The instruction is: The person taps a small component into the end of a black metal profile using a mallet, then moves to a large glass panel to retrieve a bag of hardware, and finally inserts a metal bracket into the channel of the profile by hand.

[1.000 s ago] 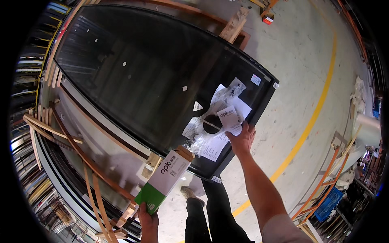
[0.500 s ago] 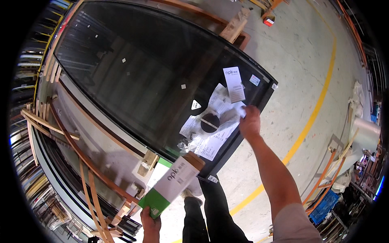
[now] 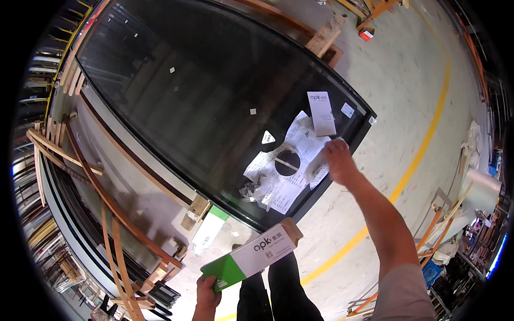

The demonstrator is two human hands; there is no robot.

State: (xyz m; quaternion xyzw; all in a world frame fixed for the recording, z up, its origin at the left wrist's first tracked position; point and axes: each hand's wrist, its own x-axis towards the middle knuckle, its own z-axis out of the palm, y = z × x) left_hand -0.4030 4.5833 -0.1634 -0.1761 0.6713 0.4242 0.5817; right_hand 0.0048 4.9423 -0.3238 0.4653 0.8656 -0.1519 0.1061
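Fingers: left hand (image 3: 208, 291) clamps one green-white box (image 3: 249, 258); right hand (image 3: 337, 160) curled on paper sheets (image 3: 292, 163), count unclear.

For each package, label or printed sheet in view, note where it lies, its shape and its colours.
Long box: held in left hand, white with green end.
Narrow white slip: on dark glass panel, beyond right hand.
Printed sheets: white, crumpled, under right hand.
Triangular sticker: white, on glass.

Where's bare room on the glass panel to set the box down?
Free: the dark glass panel left of the triangular sticker, up to its far edge. Crowded: the near right corner, with paper sheets, black disc and right hand.
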